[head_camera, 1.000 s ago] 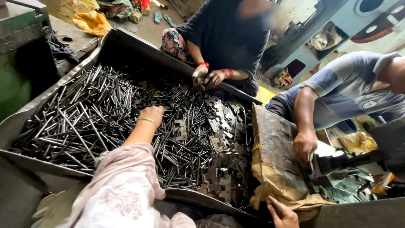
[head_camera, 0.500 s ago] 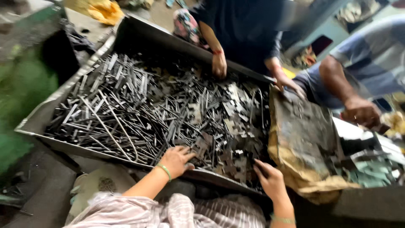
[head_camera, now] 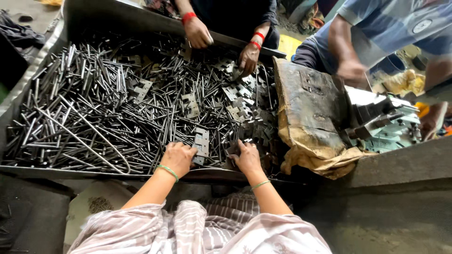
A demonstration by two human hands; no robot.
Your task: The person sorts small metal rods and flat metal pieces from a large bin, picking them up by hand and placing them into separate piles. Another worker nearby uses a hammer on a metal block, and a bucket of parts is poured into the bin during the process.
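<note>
One metal tray (head_camera: 28, 89) is being shown, heaped with thin steel rods (head_camera: 80, 122) and notched hinge plates (head_camera: 201, 142) (both too many to be counted). Four hands are being seen inside it: two near, two far. One worn sack (head_camera: 310, 117) is being seen beside the tray.

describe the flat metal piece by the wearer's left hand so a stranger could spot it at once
In the big metal tray of thin rods, look at the near edge, where the left hand rests. At its fingers lies a notched hinge plate, flat and broad among round rods.
</note>
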